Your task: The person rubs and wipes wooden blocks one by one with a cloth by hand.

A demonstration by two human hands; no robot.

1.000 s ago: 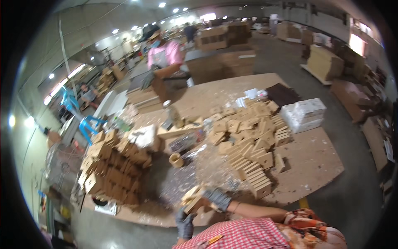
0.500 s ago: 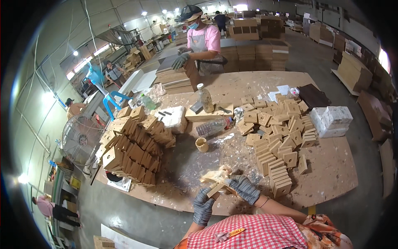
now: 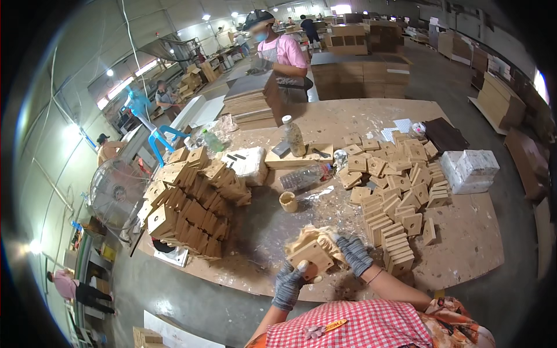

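My left hand (image 3: 288,285), in a grey knit glove with bare fingertips, grips a square wooden block (image 3: 312,258) by its near edge, the thumb on its face. My right hand (image 3: 354,255), gloved the same way, is closed on a crumpled cream cloth (image 3: 320,233) pressed around the block's far and right sides. Both hands are just above the table's near edge. A small round tub (image 3: 288,202) stands beyond them. To the right lie many loose wooden blocks with holes (image 3: 400,191), some in leaning rows. On the left rises a stepped stack of similar blocks (image 3: 185,214).
On the stained table (image 3: 464,232) are a lying plastic bottle (image 3: 304,177), an upright bottle (image 3: 294,138), a green bottle (image 3: 213,141), a white-wrapped bundle (image 3: 248,165) and white packages (image 3: 470,171). Across it a person (image 3: 284,52) works at a panel stack (image 3: 252,101). A fan (image 3: 119,191) stands left.
The block has turned from nearly edge-on to show its broad face, and the cloth has spread behind it. The person across has shifted their hands over the panel stack. The view has moved slightly.
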